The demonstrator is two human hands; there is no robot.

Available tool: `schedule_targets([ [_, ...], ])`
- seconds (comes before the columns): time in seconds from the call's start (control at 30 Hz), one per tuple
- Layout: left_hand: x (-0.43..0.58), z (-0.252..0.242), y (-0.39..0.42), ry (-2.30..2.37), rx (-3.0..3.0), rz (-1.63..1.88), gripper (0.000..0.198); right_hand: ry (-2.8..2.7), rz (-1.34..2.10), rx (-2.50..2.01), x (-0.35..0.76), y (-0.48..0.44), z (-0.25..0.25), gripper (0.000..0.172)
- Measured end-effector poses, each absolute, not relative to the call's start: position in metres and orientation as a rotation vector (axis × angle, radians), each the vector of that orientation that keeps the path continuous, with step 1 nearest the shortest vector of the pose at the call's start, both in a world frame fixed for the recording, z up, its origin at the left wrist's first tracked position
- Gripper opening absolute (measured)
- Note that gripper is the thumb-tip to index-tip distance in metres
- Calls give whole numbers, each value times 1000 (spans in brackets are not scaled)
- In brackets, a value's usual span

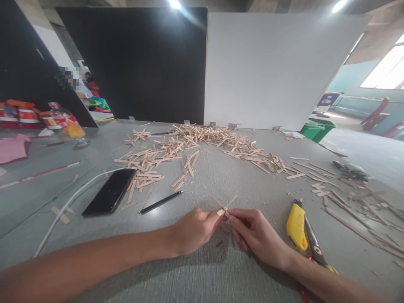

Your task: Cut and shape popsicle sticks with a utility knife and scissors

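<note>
My left grip (200,229) and right grip (252,233) are both closed to narrow pinches on small crossed wooden sticks (224,209); the crossing sits between them, two ends poking out beyond, above the tabletop (243,181). Pliers (313,240) and a yellow utility knife (296,227) lie to my right, a black pen (162,202) and smartphone (110,191) to my left. Farther off, loose sticks (202,134) heap below a black panel (148,67) and a white one.

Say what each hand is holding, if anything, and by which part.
The left hand and right hand together pinch crossed wooden sticks at their near ends.
</note>
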State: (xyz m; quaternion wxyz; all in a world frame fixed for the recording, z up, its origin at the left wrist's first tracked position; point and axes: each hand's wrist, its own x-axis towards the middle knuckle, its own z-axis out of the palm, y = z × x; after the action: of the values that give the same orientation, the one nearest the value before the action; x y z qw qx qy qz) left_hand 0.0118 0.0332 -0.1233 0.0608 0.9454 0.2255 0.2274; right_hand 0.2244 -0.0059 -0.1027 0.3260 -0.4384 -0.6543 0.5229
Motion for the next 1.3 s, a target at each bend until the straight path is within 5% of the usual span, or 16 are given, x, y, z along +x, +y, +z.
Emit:
schedule_targets([
  [0.67, 10, -123, 32, 562, 3113, 718, 30, -1945, 1061, -1183, 228, -11, -100, 36],
  [0.8, 10, -122, 32, 539, 3113, 727, 28, -1899, 1222, -1132, 232, -7, -97, 40],
  [1.3, 17, -112, 36, 795, 2579, 790, 29, -1566, 1244, -1191, 221, -4, -110, 38],
])
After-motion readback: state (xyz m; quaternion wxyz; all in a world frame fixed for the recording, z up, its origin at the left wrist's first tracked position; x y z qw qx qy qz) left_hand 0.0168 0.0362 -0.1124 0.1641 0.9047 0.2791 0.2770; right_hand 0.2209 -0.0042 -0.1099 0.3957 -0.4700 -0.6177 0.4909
